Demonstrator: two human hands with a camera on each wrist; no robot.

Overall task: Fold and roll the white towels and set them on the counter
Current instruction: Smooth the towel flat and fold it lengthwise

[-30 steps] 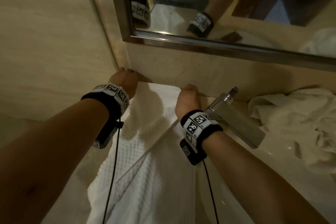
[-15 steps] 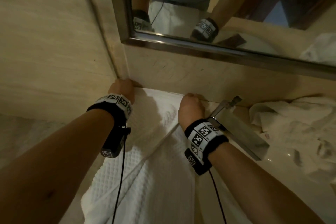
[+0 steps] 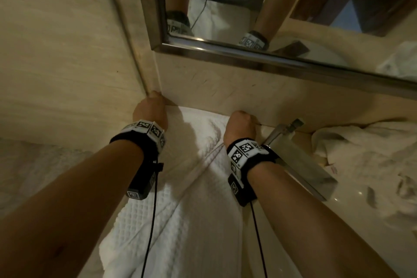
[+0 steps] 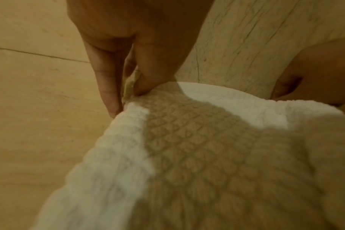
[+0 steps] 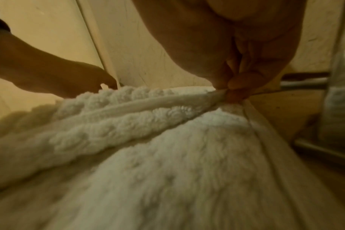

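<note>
both hands nearer the beige wall, still pinching the towel corners over the counter

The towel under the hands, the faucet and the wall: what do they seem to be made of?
Towel: white cotton-like cloth, probably, with a raised waffle weave and a flat hem band. Faucet: metal, brushed or satin by its dull grey sheen. Wall: beige stone or stone-look tile, matte, with faint veins and a joint line.
</note>
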